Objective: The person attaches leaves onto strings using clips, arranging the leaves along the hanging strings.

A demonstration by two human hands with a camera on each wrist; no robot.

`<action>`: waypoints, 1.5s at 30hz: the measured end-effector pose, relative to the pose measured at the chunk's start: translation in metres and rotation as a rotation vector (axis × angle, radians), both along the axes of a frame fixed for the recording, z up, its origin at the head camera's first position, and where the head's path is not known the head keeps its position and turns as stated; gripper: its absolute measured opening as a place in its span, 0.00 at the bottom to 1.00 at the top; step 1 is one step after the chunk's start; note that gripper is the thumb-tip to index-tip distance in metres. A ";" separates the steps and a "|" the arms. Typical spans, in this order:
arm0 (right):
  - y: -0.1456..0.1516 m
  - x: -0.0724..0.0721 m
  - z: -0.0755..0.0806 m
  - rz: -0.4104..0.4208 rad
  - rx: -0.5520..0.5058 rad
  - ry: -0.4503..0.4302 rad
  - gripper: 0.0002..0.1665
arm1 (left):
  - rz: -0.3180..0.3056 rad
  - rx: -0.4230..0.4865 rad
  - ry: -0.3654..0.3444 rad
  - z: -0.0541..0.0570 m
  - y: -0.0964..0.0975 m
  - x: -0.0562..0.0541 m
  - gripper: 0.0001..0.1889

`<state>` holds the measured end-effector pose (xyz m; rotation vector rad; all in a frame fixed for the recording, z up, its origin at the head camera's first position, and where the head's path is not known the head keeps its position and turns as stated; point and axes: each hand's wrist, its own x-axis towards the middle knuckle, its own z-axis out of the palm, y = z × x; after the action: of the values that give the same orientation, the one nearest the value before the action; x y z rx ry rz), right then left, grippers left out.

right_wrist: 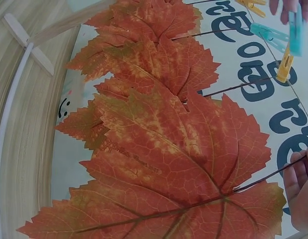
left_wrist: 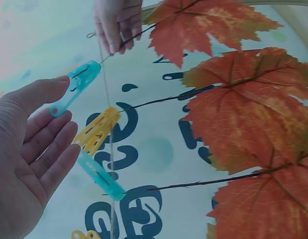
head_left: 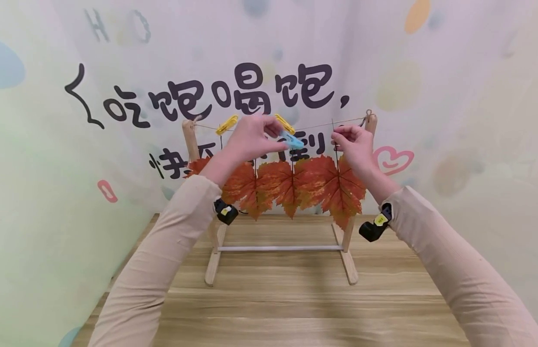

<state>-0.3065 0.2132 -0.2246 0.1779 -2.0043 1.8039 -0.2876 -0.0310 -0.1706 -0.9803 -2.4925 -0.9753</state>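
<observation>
My left hand [head_left: 253, 137] pinches a light-blue clothespin [left_wrist: 77, 88] between thumb and fingers, its tip pointing toward the right hand. Farther right, my right hand [head_left: 355, 147] pinches the thin dark stem [right_wrist: 268, 176] of the rightmost maple leaf [head_left: 340, 185], holding its upper end near the twine [head_left: 314, 126]. This red-orange leaf hangs below the hand and overlaps its neighbour. Beside the left hand, a yellow clothespin [left_wrist: 100, 130] and a second light-blue clothespin [left_wrist: 101, 177] clip other leaf stems to the twine.
The twine runs between two wooden posts [head_left: 370, 126] of a stand joined low down by a white rod [head_left: 279, 248]. Another yellow clothespin [head_left: 227, 125] is on the left stretch of twine. The stand rests on a wood-grain table [head_left: 269, 308], before a printed cloth [head_left: 446, 96].
</observation>
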 end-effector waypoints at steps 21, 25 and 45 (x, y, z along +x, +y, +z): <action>0.003 0.003 0.002 -0.003 -0.027 0.012 0.07 | 0.092 0.094 0.008 0.026 0.016 -0.021 0.17; 0.002 0.004 0.002 0.006 -0.053 0.009 0.07 | 0.068 0.115 -0.021 0.025 0.022 -0.025 0.16; 0.000 0.003 0.003 -0.004 0.023 0.000 0.11 | 0.109 0.047 0.120 0.024 0.052 -0.032 0.14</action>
<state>-0.3035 0.2129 -0.2216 0.1806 -2.0252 1.7790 -0.3200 0.0215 -0.1465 -0.8535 -2.3857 -0.9093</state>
